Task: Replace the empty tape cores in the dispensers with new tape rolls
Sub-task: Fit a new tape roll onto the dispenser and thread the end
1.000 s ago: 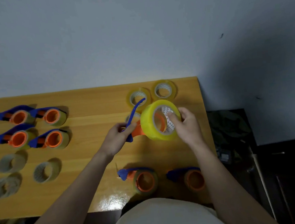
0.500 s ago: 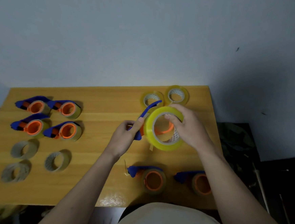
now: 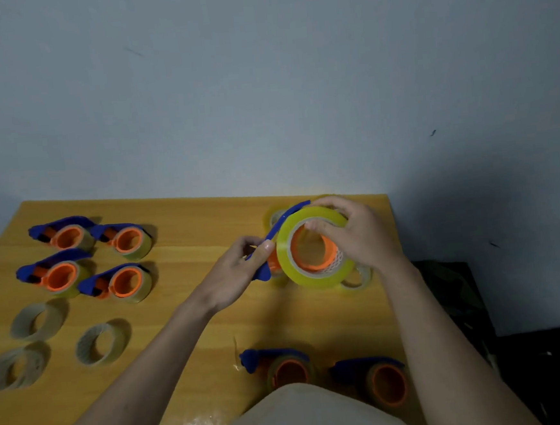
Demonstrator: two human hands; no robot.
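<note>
Glossy yellow tape roll [image 3: 315, 248] in curled right hand [image 3: 361, 236], left hand [image 3: 240, 272] pinching blue plastic dispenser [image 3: 274, 236].

A wooden table [image 3: 188, 219] stands against a pale wall [image 3: 261, 79], dark clutter [image 3: 463, 298] beside it.

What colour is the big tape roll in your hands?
Yellow. The tape roll shows best in the head view, with an orange hub inside.

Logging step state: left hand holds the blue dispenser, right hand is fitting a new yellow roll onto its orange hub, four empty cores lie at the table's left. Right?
Not quite: the head view shows three empty cores at the table's left, not four. The rest stands: left hand holds the blue dispenser, right hand fits the yellow roll on the orange hub.
</note>
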